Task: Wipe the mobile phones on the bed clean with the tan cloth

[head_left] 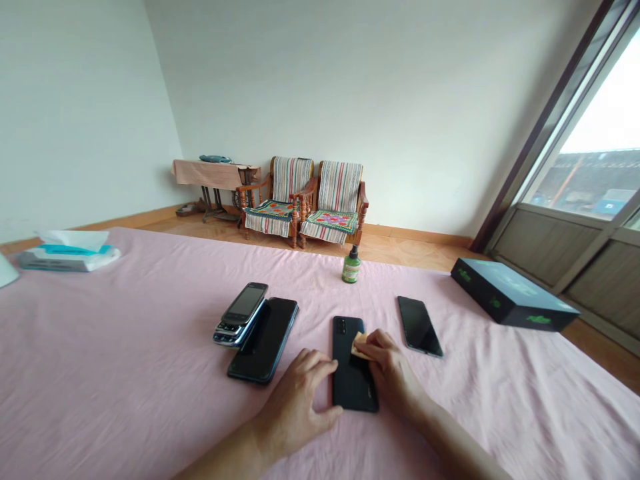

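Observation:
A dark phone (353, 383) lies face down on the pink cloth, its camera block at the far left corner. My left hand (303, 397) is at its left side, with index finger and thumb spread apart against the phone's edge. My right hand (390, 367) pinches a small yellowish cloth (360, 347) and presses it on the upper right part of the phone's back. To the left, a large phone (267, 343) lies screen up, beside a stack of smaller phones (246, 303). Another phone (420, 325) lies screen up on the right.
A green bottle (351, 265) stands beyond the phones on the pink cloth (165, 320). At the right is a black box (515, 293), at the far left a tissue pack (70, 257). Two chairs (330, 200) and a covered table (210, 175) are by the wall.

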Demonstrator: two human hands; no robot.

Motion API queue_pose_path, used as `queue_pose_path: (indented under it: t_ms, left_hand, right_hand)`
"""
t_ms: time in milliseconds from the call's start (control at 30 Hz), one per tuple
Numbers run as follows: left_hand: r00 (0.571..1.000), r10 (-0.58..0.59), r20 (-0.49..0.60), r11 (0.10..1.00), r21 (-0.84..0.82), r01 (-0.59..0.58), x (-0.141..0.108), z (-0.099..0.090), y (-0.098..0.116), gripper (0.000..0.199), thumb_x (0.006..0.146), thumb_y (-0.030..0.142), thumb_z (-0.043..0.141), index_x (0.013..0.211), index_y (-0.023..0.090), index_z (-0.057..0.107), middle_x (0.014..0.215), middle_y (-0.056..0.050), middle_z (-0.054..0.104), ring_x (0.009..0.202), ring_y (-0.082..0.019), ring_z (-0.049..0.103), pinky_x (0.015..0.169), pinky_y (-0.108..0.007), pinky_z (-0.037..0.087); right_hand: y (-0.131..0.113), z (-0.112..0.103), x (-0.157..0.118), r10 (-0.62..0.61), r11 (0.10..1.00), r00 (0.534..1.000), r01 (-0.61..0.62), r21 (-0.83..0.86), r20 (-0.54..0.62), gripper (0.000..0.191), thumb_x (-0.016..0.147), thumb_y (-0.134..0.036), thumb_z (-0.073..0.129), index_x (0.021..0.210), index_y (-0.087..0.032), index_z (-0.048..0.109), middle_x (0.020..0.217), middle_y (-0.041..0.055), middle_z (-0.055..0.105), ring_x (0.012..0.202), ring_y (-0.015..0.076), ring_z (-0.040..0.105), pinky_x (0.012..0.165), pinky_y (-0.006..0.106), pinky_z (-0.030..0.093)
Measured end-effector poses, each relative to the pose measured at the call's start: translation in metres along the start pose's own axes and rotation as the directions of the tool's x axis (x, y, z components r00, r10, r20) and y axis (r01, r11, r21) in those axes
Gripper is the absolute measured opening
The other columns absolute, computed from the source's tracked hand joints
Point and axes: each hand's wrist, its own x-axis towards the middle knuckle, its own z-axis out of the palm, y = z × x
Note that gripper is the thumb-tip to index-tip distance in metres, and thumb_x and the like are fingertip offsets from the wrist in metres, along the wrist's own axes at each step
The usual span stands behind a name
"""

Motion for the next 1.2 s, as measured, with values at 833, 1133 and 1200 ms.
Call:
queue_pose_path:
  t_ms: [833,1133,1200]
  left_hand:
    - [0.997,-0.036,-0.075,0.999,0.014,0.037,0.0,0.006,-0.002,0.054,0.061,0.007,0.066,0.112,0.022,0.057,0.112,-0.005,0.055,0.108,-0.024,0.049,0.097,-0.037,0.041]
    - [0.996,-0.095,-0.004,0.99,0.1,0.094,-0.001,0.0,0.009,0.047,0.07,0.025,0.074,0.115,0.024,0.061,0.121,-0.007,0.055,0.112,-0.028,0.047,0.098,-0.043,0.037]
    - [0.995,-0.103,-0.005,0.992,0.069,0.103,-0.001,0.0,0.01,0.045,0.07,0.023,0.074,0.114,0.023,0.062,0.122,-0.007,0.055,0.113,-0.029,0.046,0.099,-0.043,0.037]
  right_hand:
    - [-0.041,0.013,-0.029,0.068,0.993,0.997,-0.072,0.09,0.042,0.043,0.06,0.006,0.041,0.076,-0.022,0.069,0.078,0.0038,0.056,0.075,0.0164,0.057,0.063,0.024,0.046]
    - [-0.004,0.014,-0.011,0.313,0.904,0.945,-0.266,0.336,-0.092,0.026,0.082,-0.021,0.05,0.085,-0.022,0.076,0.109,0.0081,0.066,0.101,0.024,0.062,0.083,0.03,0.049]
    - [-0.003,0.014,-0.011,0.356,0.869,0.93,-0.295,0.398,-0.087,0.026,0.084,-0.029,0.053,0.089,-0.021,0.076,0.11,0.0088,0.068,0.1,0.0255,0.062,0.082,0.031,0.05]
